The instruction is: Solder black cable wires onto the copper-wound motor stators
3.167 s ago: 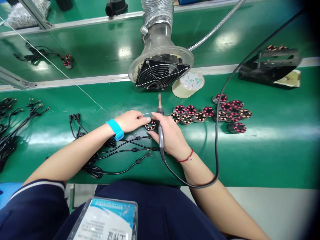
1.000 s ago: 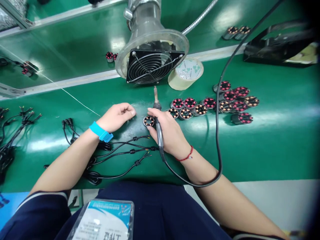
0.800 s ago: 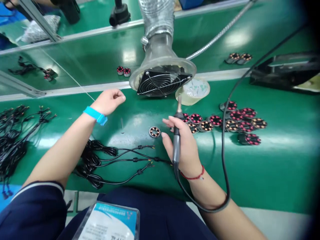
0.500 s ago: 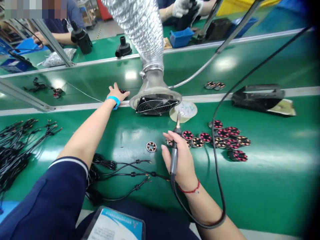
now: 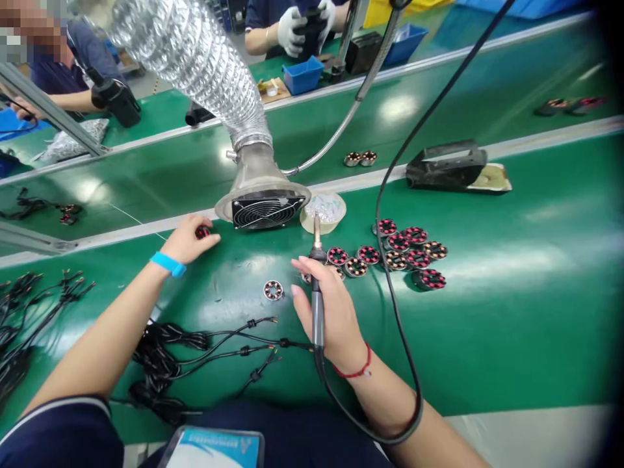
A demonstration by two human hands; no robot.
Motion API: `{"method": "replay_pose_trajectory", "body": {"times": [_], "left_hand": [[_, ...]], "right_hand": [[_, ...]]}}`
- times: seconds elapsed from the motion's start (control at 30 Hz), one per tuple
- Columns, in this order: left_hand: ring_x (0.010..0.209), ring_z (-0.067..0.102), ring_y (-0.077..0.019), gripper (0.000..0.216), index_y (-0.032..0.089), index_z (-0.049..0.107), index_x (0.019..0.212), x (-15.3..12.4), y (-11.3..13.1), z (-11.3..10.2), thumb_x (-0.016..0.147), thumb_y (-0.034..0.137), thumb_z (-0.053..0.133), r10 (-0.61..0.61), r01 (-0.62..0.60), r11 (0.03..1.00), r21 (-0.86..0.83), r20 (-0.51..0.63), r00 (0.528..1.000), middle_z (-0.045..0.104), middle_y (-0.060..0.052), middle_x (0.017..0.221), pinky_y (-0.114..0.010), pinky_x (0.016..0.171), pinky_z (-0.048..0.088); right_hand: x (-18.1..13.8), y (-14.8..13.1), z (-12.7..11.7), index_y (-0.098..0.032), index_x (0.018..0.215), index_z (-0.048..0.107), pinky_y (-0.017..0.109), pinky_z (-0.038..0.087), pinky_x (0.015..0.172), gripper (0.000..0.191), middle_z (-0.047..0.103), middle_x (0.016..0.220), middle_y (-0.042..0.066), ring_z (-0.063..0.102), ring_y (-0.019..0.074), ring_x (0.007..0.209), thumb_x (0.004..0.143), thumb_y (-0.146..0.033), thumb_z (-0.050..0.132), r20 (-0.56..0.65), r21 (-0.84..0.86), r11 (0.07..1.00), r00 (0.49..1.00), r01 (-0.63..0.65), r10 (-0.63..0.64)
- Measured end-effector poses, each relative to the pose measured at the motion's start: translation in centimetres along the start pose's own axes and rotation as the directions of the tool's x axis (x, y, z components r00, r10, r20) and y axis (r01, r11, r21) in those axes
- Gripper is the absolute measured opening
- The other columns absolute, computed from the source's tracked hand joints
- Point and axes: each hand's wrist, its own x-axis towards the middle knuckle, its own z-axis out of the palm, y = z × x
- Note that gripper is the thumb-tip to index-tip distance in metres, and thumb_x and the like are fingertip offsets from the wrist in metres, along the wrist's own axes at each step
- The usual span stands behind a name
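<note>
My left hand [image 5: 188, 238], with a blue wristband, is closed around a small round motor stator [image 5: 202, 231] with red coils, at the back edge of the bench. A soldering iron [image 5: 317, 305] lies in my right hand [image 5: 336, 312], its tip pointing up and away. Beyond the tip stands a round pale dish [image 5: 322, 214] with silvery, crumpled material in it. Between my hands a single stator [image 5: 273, 290] with copper coils lies on the green bench. Just past my right fingers are more stators [image 5: 356, 266], some red, some copper.
A fume extractor fan [image 5: 268, 209] hangs over the back of the bench from a silver duct [image 5: 195, 58]. Bundles of black cables [image 5: 170, 351] lie in front and at the left. The iron's cord [image 5: 390, 279] loops at the right. A gloved co-worker [image 5: 292, 32] is across the bench.
My left hand has come back from the rear ledge towards me with the red-coiled stator. My right hand still holds the soldering iron. The camera view has shifted to the right.
</note>
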Motion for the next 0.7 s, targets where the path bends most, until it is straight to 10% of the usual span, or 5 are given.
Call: {"method": "replay_pose_trajectory", "body": {"times": [0.17,0.7], "left_hand": [[0.113,0.059,-0.0294,0.054,0.019,0.053,0.127,-5.0,3.5,2.6,0.084,0.050,0.059,0.068,-0.086,0.991,0.101,0.173,0.983,0.046,-0.012,0.133,-0.045,0.094,0.053],[0.113,0.059,-0.0249,0.050,0.015,0.051,0.124,0.6,17.0,7.5,0.077,0.015,0.067,0.459,-0.410,0.888,-0.206,0.422,0.782,0.048,-0.012,0.124,-0.036,0.098,0.051]], "right_hand": [[-0.2,-0.3,0.0,-0.020,0.130,0.045,0.043,0.057,0.083,0.041,0.067,0.112,0.012,0.064,0.0246,0.098,0.090,-0.017,0.054,0.038,0.041,0.999,0.999,-0.008,0.007],[0.1,2.2,-0.3,-0.023,0.132,0.045,0.053,0.052,0.099,0.046,0.063,0.126,0.012,0.063,0.0270,0.113,0.087,-0.022,0.056,-0.072,0.098,0.987,0.989,-0.124,0.131]]}}
